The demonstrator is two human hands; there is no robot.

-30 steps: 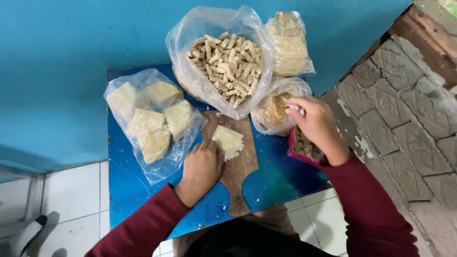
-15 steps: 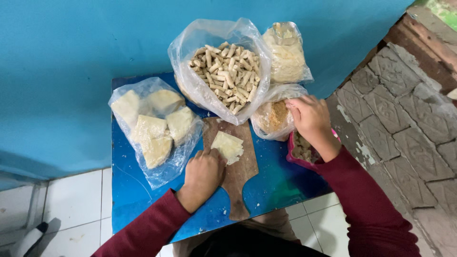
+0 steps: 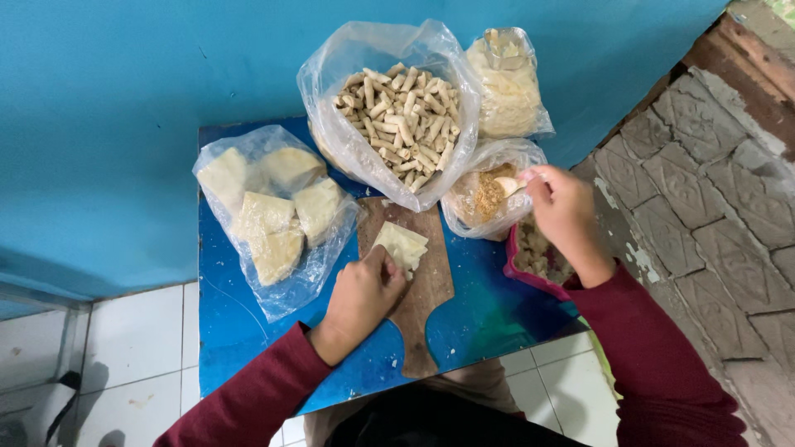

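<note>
We find the left hand (image 3: 362, 300) still pressing a pale wrapper sheet (image 3: 401, 246) flat on the wooden board (image 3: 421, 290), fingers narrow. The right hand (image 3: 565, 211), earlier above the pink bowl (image 3: 530, 269) right of the board, now pinches a spoon (image 3: 507, 185) inside the bag of brown filling (image 3: 484, 199); we judge filling is being scooped.

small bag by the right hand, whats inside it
The small clear bag holds a brownish, crumbly filling, and the right hand dips a pale spoon into it. The crinkled plastic and the hand hide how deep the filling goes.
</note>
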